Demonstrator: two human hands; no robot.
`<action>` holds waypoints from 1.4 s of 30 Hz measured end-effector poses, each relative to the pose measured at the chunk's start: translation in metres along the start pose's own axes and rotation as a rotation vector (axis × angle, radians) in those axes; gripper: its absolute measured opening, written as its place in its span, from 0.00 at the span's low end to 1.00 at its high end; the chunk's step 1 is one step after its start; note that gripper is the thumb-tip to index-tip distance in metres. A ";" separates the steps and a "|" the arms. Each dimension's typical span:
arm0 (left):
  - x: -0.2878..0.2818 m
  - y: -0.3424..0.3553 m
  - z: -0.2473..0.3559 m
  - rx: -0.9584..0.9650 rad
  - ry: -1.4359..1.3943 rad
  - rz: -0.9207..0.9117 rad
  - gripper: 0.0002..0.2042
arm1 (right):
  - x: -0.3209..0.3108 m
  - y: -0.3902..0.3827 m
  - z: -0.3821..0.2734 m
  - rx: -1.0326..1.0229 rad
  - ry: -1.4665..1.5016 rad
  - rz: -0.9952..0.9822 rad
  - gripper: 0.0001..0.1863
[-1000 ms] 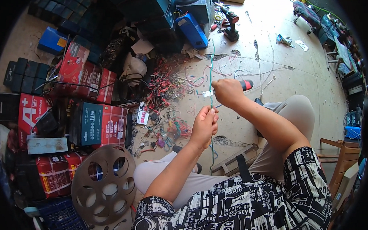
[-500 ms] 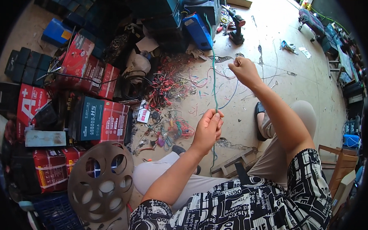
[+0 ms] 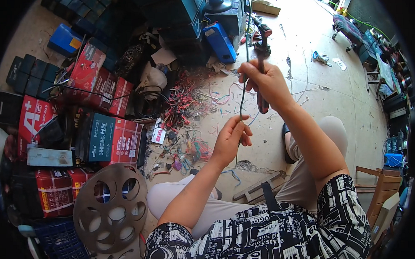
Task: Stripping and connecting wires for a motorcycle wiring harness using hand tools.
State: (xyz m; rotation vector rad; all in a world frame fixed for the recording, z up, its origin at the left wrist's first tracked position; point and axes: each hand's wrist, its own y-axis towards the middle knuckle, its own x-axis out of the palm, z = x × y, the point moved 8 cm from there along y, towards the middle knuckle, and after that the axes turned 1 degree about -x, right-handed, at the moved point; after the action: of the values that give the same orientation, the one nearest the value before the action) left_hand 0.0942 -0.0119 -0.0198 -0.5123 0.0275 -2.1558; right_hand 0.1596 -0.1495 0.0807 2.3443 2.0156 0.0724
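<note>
While left hand (image 3: 231,136) pinches dark-green wire (image 3: 243,99) (slim, gently bowed), right hand (image 3: 269,83) grips dark elongated tool (image 3: 262,105).

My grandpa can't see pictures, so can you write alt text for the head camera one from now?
A person's right hand grips a dark-handled tool close to a thin dark cable, with the left hand lower along it. Tangled wires litter the floor to the left, near red boxes.
</note>
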 end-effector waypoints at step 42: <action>-0.021 -0.008 -0.022 -0.072 -0.317 0.226 0.03 | 0.064 -0.053 0.069 -0.283 -1.236 -0.359 0.03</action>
State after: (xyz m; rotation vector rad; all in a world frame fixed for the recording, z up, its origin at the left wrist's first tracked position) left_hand 0.0910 0.0061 -0.0455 -0.8467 -0.0118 -1.8388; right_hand 0.1213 -0.0787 0.0083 1.2131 1.5120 -0.8115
